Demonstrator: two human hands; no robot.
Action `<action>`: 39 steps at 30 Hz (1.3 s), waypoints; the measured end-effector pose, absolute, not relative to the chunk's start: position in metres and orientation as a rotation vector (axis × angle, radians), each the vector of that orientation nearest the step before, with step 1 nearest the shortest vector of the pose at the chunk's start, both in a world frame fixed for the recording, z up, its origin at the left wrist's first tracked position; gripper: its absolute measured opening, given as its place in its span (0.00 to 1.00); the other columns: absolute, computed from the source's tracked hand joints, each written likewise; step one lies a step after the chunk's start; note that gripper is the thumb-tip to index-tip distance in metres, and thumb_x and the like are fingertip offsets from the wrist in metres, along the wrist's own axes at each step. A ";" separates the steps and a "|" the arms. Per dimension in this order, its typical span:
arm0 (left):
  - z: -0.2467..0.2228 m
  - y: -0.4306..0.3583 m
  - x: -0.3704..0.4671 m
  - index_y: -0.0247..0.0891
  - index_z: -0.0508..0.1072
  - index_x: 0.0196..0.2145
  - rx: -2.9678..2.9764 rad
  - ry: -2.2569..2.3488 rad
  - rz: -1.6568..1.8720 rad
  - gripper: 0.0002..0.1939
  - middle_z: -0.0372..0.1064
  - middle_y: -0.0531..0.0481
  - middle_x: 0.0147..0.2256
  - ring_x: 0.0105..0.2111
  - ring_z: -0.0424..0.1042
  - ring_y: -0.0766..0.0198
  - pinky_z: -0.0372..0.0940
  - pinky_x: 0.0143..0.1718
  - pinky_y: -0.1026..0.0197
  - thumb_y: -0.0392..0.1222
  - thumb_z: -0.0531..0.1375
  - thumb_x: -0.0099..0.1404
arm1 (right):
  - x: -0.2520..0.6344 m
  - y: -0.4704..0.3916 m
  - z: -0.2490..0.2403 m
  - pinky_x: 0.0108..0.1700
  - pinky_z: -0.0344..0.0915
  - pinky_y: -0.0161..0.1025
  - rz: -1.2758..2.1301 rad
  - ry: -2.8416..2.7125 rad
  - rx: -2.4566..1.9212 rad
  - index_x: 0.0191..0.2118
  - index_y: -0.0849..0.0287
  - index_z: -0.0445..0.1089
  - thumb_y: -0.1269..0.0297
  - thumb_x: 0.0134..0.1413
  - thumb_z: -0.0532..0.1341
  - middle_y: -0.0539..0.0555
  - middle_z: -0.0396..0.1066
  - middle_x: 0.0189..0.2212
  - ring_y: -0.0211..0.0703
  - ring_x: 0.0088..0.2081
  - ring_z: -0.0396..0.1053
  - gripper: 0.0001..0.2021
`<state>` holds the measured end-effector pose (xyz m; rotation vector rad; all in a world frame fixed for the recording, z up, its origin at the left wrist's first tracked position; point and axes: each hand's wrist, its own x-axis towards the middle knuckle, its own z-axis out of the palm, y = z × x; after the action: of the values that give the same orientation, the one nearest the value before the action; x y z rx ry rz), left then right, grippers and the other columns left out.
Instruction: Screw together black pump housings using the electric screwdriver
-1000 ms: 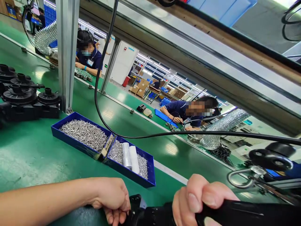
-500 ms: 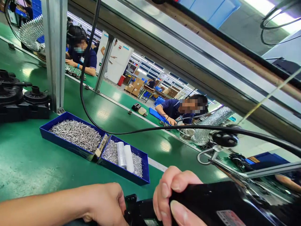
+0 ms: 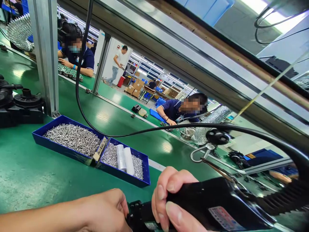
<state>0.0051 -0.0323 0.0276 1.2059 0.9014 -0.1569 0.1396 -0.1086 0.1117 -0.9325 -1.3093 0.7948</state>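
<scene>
My right hand [image 3: 173,199] is wrapped round the black body of a powered screwdriver [image 3: 205,199], which slants down to the left. A ribbed cable sleeve [image 3: 277,196] leaves its rear end, and a cord ties it to a metal hook [image 3: 200,154]. At the tool's front end my left hand [image 3: 108,207] is closed, its fingertips curled out of sight. A black part [image 3: 135,207] with small tabs shows against those fingers; what they grip is hidden. Beyond the hands lies a blue tray of long screws [image 3: 72,138], joined to a blue tray of small screws [image 3: 108,154].
Two white rolls [image 3: 125,159] lie in the small-screw tray. Black round housings [image 3: 26,100] stand at left beside a metal post [image 3: 45,58]. A black cable [image 3: 145,129] sags across the green bench [image 3: 21,167]. Co-workers sit opposite; silver ducts [image 3: 202,132] stand near them.
The view has shifted, so the trays and bench appear further left and more of the screwdriver's rear shows. Both hands keep their grips. A standing person in the background has come into fuller view.
</scene>
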 end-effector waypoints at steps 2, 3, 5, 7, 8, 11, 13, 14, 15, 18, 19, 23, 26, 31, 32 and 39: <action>0.028 -0.032 0.005 0.41 0.68 0.34 1.210 0.901 -0.162 0.25 0.65 0.63 0.26 0.17 0.58 0.73 0.39 0.14 0.64 0.30 0.76 0.42 | 0.141 -0.108 0.111 0.21 0.59 0.33 0.804 -1.319 -0.942 0.43 0.50 0.71 0.56 0.66 0.67 0.49 0.64 0.33 0.33 0.20 0.56 0.07; 0.028 -0.032 0.005 0.41 0.68 0.34 1.209 0.899 -0.164 0.26 0.65 0.63 0.26 0.18 0.58 0.73 0.39 0.13 0.65 0.31 0.77 0.41 | 0.141 -0.108 0.111 0.21 0.59 0.34 0.812 -1.320 -0.950 0.43 0.50 0.71 0.56 0.66 0.67 0.49 0.64 0.33 0.34 0.20 0.57 0.07; 0.027 -0.031 0.006 0.41 0.67 0.33 1.201 0.895 -0.163 0.28 0.64 0.63 0.25 0.18 0.59 0.73 0.40 0.13 0.65 0.32 0.78 0.40 | 0.143 -0.109 0.111 0.21 0.60 0.34 0.827 -1.320 -0.964 0.43 0.49 0.71 0.55 0.65 0.67 0.50 0.64 0.33 0.35 0.20 0.58 0.08; 0.027 -0.031 0.006 0.41 0.67 0.33 1.196 0.890 -0.161 0.29 0.64 0.63 0.24 0.18 0.59 0.72 0.40 0.13 0.65 0.33 0.79 0.39 | 0.145 -0.110 0.112 0.21 0.61 0.35 0.825 -1.320 -0.967 0.43 0.50 0.71 0.55 0.66 0.67 0.50 0.65 0.33 0.35 0.20 0.59 0.08; 0.026 -0.031 0.006 0.41 0.67 0.33 1.195 0.887 -0.160 0.29 0.64 0.63 0.24 0.18 0.59 0.72 0.40 0.14 0.65 0.33 0.79 0.39 | 0.145 -0.110 0.112 0.21 0.61 0.35 0.821 -1.319 -0.964 0.43 0.50 0.71 0.55 0.66 0.67 0.50 0.65 0.33 0.35 0.20 0.58 0.08; 0.025 -0.031 0.006 0.41 0.67 0.33 1.202 0.874 -0.150 0.29 0.64 0.63 0.25 0.18 0.58 0.73 0.40 0.14 0.66 0.33 0.79 0.39 | 0.145 -0.109 0.112 0.20 0.60 0.34 0.816 -1.313 -0.951 0.43 0.49 0.70 0.55 0.65 0.67 0.49 0.65 0.33 0.34 0.19 0.57 0.08; 0.025 -0.031 0.006 0.41 0.67 0.33 1.213 0.872 -0.145 0.27 0.64 0.63 0.25 0.18 0.58 0.73 0.41 0.14 0.66 0.33 0.78 0.40 | 0.145 -0.108 0.111 0.21 0.59 0.34 0.828 -1.308 -0.942 0.43 0.49 0.71 0.55 0.65 0.68 0.49 0.65 0.33 0.34 0.20 0.57 0.08; 0.025 -0.031 0.006 0.41 0.67 0.33 1.219 0.871 -0.147 0.27 0.65 0.62 0.25 0.18 0.58 0.73 0.41 0.14 0.66 0.32 0.77 0.40 | 0.144 -0.107 0.110 0.21 0.59 0.34 0.835 -1.306 -0.939 0.42 0.50 0.71 0.56 0.65 0.68 0.49 0.65 0.33 0.34 0.20 0.57 0.08; 0.025 -0.030 0.006 0.41 0.67 0.33 1.223 0.868 -0.150 0.25 0.64 0.62 0.24 0.17 0.58 0.72 0.42 0.14 0.66 0.32 0.75 0.41 | 0.144 -0.106 0.110 0.22 0.59 0.34 0.846 -1.304 -0.936 0.42 0.50 0.71 0.56 0.64 0.68 0.49 0.65 0.33 0.34 0.20 0.58 0.08; 0.025 -0.030 0.007 0.42 0.67 0.33 1.221 0.858 -0.151 0.23 0.64 0.63 0.23 0.17 0.56 0.72 0.41 0.14 0.65 0.30 0.73 0.43 | 0.146 -0.105 0.110 0.23 0.61 0.35 0.892 -1.299 -0.927 0.39 0.52 0.70 0.56 0.63 0.69 0.49 0.65 0.32 0.34 0.20 0.59 0.09; 0.026 -0.030 0.007 0.42 0.67 0.32 1.218 0.857 -0.150 0.22 0.64 0.63 0.23 0.16 0.56 0.72 0.40 0.14 0.65 0.29 0.72 0.43 | 0.147 -0.105 0.110 0.23 0.61 0.35 0.913 -1.298 -0.922 0.38 0.52 0.69 0.56 0.62 0.69 0.49 0.64 0.31 0.34 0.21 0.60 0.10; 0.031 -0.031 0.005 0.41 0.67 0.32 1.222 0.861 -0.149 0.23 0.63 0.63 0.21 0.17 0.56 0.72 0.42 0.14 0.65 0.28 0.73 0.42 | 0.149 -0.104 0.109 0.24 0.58 0.34 1.022 -1.302 -0.885 0.36 0.54 0.68 0.59 0.60 0.69 0.49 0.64 0.31 0.35 0.22 0.61 0.09; 0.034 -0.030 0.004 0.41 0.67 0.32 1.247 0.843 -0.158 0.21 0.62 0.63 0.20 0.18 0.56 0.71 0.43 0.15 0.66 0.30 0.72 0.45 | 0.147 -0.102 0.107 0.23 0.55 0.34 1.057 -1.287 -0.860 0.35 0.54 0.67 0.58 0.56 0.70 0.48 0.64 0.29 0.34 0.21 0.60 0.11; 0.033 -0.031 0.004 0.40 0.68 0.34 1.298 0.855 -0.123 0.19 0.65 0.62 0.24 0.19 0.59 0.71 0.49 0.17 0.66 0.33 0.70 0.44 | 0.146 -0.101 0.103 0.20 0.51 0.35 0.993 -1.380 -0.846 0.32 0.52 0.66 0.52 0.56 0.70 0.47 0.61 0.25 0.34 0.17 0.57 0.14; 0.032 -0.031 0.003 0.40 0.68 0.34 1.302 0.854 -0.119 0.20 0.65 0.62 0.24 0.19 0.59 0.71 0.51 0.18 0.66 0.33 0.70 0.44 | 0.145 -0.102 0.102 0.19 0.51 0.35 0.973 -1.385 -0.859 0.32 0.52 0.66 0.51 0.56 0.70 0.47 0.61 0.24 0.35 0.17 0.57 0.15; 0.052 -0.011 -0.009 0.41 0.72 0.36 1.646 0.681 -0.164 0.10 0.68 0.58 0.23 0.23 0.70 0.63 0.59 0.23 0.64 0.40 0.69 0.59 | 0.151 -0.105 0.105 0.21 0.50 0.32 1.111 -1.306 -0.766 0.36 0.53 0.73 0.54 0.52 0.73 0.51 0.73 0.35 0.28 0.18 0.56 0.13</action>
<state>-0.0095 -0.0109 0.0523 1.6464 0.6813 -0.1636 0.1513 -0.1048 0.1045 -0.7663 -1.3060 1.1115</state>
